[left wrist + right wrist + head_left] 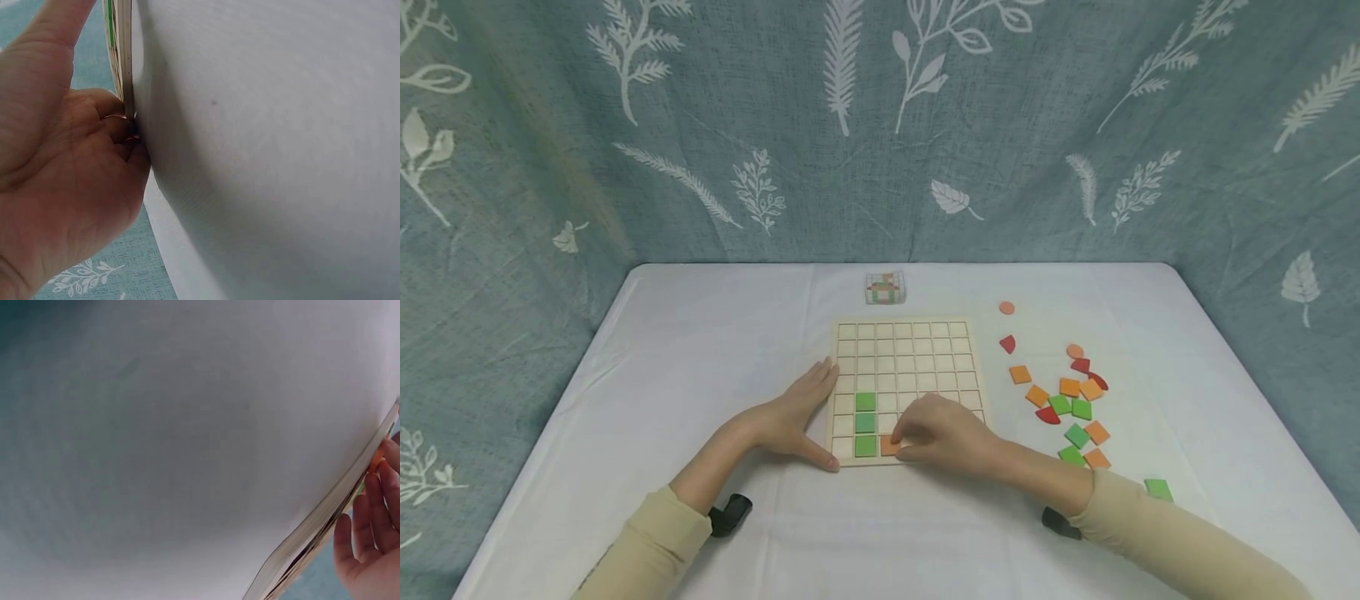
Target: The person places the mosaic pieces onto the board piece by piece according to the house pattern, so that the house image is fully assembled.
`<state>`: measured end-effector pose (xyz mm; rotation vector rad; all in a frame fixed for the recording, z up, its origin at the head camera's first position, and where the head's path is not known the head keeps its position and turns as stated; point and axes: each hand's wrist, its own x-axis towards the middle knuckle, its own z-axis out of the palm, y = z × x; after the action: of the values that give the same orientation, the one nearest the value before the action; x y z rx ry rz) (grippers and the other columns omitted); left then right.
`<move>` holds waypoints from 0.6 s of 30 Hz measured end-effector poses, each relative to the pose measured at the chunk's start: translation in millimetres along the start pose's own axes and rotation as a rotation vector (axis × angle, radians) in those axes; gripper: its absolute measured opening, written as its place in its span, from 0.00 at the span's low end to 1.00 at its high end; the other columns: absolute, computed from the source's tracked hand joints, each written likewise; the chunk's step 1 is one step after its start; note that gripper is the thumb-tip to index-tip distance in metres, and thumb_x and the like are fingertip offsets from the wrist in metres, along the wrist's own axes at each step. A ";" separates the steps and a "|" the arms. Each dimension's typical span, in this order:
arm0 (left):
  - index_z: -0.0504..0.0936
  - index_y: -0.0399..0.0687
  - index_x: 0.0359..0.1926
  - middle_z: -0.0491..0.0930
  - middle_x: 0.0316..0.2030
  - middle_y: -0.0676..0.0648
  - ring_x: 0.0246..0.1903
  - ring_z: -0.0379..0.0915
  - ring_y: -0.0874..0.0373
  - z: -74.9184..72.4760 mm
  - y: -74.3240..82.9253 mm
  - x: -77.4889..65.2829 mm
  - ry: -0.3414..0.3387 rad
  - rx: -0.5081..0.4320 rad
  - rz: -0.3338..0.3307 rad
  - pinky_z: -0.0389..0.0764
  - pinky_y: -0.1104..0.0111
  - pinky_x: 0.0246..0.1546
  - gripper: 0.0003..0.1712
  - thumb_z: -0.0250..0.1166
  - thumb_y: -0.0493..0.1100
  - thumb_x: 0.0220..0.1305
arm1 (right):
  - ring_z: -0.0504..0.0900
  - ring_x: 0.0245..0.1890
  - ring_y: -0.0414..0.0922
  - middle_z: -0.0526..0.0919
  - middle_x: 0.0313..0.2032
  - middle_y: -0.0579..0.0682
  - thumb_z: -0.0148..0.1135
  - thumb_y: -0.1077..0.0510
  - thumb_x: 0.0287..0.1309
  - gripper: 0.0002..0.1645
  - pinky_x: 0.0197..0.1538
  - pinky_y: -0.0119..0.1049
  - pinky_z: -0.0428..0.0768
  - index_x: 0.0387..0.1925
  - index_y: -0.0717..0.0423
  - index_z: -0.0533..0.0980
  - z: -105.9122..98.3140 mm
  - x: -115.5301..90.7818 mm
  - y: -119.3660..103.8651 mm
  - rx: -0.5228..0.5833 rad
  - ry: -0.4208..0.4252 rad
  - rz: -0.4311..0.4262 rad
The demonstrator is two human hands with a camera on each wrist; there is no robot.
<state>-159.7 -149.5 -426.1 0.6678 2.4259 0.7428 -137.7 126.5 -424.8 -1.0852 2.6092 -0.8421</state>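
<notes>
A wooden grid board (906, 358) lies on the white table, with three green square tiles (865, 423) in a column near its lower left. My left hand (790, 417) rests against the board's left side, fingers extended along the edge and thumb by the lower left corner. In the left wrist view, the left fingers touch the board's edge (127, 62). With thumb and fingertips, my right hand (951, 437) pinches an orange square tile (889, 446) at the bottom row, right of the lowest green tile. The right wrist view shows part of this orange tile (377, 459) at the fingertips.
Right of the board lie scattered orange squares (1020, 374), green squares (1082, 409), red wedge pieces (1007, 343) and orange discs (1007, 308). Behind the board sits a small patterned card (885, 288). A patterned blue-green curtain (880, 167) hangs beyond the table.
</notes>
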 end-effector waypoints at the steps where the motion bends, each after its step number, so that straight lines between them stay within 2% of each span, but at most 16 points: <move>1: 0.36 0.32 0.75 0.29 0.75 0.35 0.74 0.23 0.41 -0.1 0.1 0.0 0.000 -0.001 0.000 0.40 0.47 0.72 0.78 0.80 0.61 0.40 | 0.73 0.39 0.35 0.81 0.34 0.32 0.71 0.53 0.55 0.06 0.45 0.31 0.74 0.36 0.45 0.85 0.4 0.0 -0.5 -0.005 0.001 -0.004; 7: 0.36 0.32 0.75 0.29 0.75 0.34 0.74 0.24 0.41 0.1 0.0 0.7 0.001 0.009 0.001 0.40 0.47 0.72 0.78 0.80 0.61 0.40 | 0.72 0.39 0.35 0.82 0.35 0.32 0.71 0.53 0.55 0.06 0.44 0.30 0.74 0.36 0.45 0.85 3.0 -0.5 0.4 -0.014 0.013 -0.032; 13: 0.36 0.32 0.75 0.29 0.75 0.34 0.74 0.23 0.41 0.3 -0.3 2.9 0.000 0.019 0.004 0.40 0.48 0.72 0.79 0.79 0.62 0.40 | 0.74 0.39 0.34 0.82 0.34 0.33 0.70 0.55 0.56 0.04 0.46 0.31 0.74 0.35 0.45 0.85 4.1 -0.3 2.7 0.021 0.028 -0.059; 18: 0.36 0.33 0.75 0.29 0.75 0.35 0.74 0.23 0.41 0.5 -0.4 3.0 -0.002 0.020 -0.007 0.39 0.47 0.72 0.79 0.79 0.62 0.39 | 0.76 0.42 0.33 0.82 0.35 0.29 0.69 0.55 0.57 0.04 0.49 0.33 0.75 0.35 0.43 0.86 -1.1 -2.9 6.4 0.087 0.046 -0.007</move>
<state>-161.8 -147.9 -427.7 0.6670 2.4358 0.7153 -139.8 132.7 -427.6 -1.0642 2.5799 -0.9837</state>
